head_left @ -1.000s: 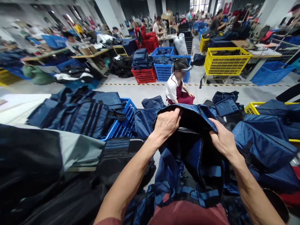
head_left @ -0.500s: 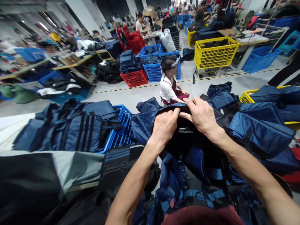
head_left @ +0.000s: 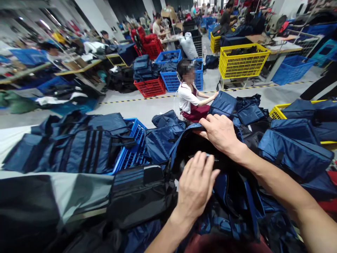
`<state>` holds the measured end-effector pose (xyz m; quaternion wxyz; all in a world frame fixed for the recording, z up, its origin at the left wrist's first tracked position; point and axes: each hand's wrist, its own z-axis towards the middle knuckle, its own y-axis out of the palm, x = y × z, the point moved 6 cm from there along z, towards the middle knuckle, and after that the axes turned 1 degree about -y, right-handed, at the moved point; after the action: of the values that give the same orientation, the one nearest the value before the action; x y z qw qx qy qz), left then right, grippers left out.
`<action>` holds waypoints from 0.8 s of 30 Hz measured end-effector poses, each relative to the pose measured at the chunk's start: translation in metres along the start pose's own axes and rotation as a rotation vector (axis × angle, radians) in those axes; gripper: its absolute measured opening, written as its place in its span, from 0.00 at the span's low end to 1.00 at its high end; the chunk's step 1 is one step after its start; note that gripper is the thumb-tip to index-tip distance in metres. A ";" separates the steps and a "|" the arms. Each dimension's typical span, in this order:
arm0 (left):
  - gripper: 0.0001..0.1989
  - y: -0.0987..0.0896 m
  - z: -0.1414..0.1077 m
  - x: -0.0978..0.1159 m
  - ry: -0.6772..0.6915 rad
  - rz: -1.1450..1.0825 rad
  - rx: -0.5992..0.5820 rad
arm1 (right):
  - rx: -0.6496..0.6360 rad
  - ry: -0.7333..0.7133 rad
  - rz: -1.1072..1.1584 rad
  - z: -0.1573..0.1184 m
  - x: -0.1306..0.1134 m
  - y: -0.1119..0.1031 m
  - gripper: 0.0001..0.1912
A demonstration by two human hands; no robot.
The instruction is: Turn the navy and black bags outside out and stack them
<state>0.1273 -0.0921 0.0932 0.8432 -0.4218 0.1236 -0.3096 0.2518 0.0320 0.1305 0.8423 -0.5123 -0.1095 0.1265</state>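
Note:
A dark blue bag [head_left: 175, 149] with a black inside faces me, its mouth agape. My right hand [head_left: 221, 133] grips the upper rim of the bag, thumb under the edge and fingers over it. In front of the dark opening is my left hand [head_left: 196, 181], palm down, fingers stretched out and holding nothing. Whether its fingertips touch the lining, I cannot tell. Blue straps and folds of fabric hang below the opening, partly hidden by my forearms.
Stacked blue bags [head_left: 86, 144] lie at left beside a blue crate [head_left: 131, 154]. A black bag [head_left: 139, 196] is nearer. More blue bags [head_left: 292, 151] are piled at right. Ahead, a seated co-worker [head_left: 188, 95] touches a blue bag [head_left: 223, 103]. A yellow crate [head_left: 243, 61] stands behind.
My left hand has let go of the rim and moved down in front of the opening. The bag's mouth gapes wider. The co-worker now has an arm out to a blue bag.

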 end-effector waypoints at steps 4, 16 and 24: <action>0.21 0.032 0.012 0.009 0.064 0.095 -0.354 | -0.021 -0.027 -0.009 0.008 -0.009 0.003 0.20; 0.25 -0.008 -0.141 -0.174 0.244 -0.086 -0.421 | -0.121 -0.068 0.024 0.011 0.010 0.023 0.15; 0.23 0.047 -0.103 -0.140 -0.182 0.331 -0.857 | -0.125 -0.044 0.047 0.011 -0.017 0.028 0.17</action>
<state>-0.0106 -0.0484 -0.0143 0.6383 -0.7322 0.2314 -0.0537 0.2297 0.0479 0.1094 0.8028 -0.5635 -0.1236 0.1506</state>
